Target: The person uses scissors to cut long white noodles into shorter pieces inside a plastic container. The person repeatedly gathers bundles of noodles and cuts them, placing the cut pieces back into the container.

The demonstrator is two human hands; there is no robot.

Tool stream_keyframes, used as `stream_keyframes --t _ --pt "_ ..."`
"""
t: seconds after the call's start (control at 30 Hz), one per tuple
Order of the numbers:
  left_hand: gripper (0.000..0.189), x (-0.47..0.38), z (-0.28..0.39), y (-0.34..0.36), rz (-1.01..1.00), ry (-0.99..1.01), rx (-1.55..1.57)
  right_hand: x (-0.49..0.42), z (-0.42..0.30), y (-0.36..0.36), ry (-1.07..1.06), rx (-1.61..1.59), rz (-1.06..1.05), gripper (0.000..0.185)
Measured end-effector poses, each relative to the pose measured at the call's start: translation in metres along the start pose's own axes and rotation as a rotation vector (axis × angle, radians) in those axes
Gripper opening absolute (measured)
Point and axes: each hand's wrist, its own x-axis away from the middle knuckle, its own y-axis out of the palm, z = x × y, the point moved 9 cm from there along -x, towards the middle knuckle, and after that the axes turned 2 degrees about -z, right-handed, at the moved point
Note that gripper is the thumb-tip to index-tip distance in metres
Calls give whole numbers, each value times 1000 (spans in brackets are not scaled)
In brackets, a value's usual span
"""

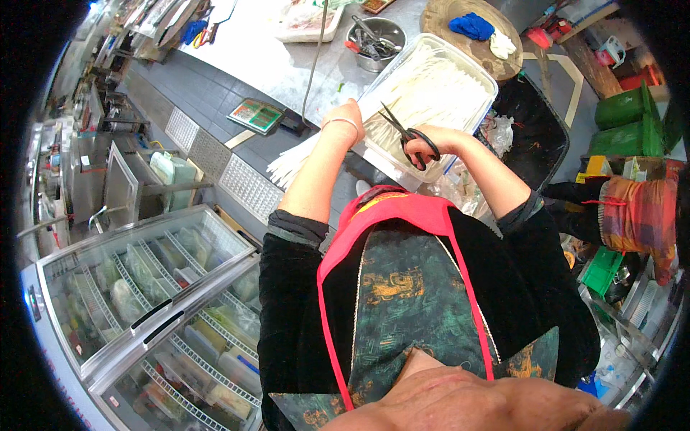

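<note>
My left hand (345, 119) grips a bundle of long white strands (294, 161), whose ends fan out over the near edge of the steel table, below the hand. What the strands are made of I cannot tell. My right hand (426, 146) holds black-handled scissors (401, 129) by the loops, with the dark blades parted slightly and pointing up and left over a clear plastic bin (489, 86). In the bin lie many more white strands (436, 81). The strands in my left hand reach up towards the bin's left side.
On the steel table (259, 59) stand a metal bowl of utensils (376, 46) and a white tray (310, 32). A round wooden block (436, 16) holds blue and white cloths. A black waste bin (544, 145) is at the right, a glass-door refrigerator (161, 312) at lower left. Another person (636, 210) is at far right.
</note>
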Motion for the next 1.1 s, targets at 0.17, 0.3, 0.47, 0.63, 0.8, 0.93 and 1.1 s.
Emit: stream_keyframes --t 0.17,0.3,0.47,0.63,0.8,0.93,1.1 --pt "34 9 6 -1 41 28 -4 -21 3 -4 12 -57 -25 27" --pt "27 14 18 0 169 95 -90 -27 18 -13 16 -334 36 21" --pt "21 20 28 0 279 140 -120 -22 33 -21 25 -590 97 19" --pt "20 24 31 1 274 170 -98 -10 28 -23 88 -509 157 26" --pt "18 28 30 -4 301 166 -95 -4 18 -17 109 -612 129 26" --pt "21 29 31 0 240 196 -52 -4 19 -13 124 -652 130 20" --pt "19 35 34 0 286 228 -55 -10 7 -14 74 -251 150 30"
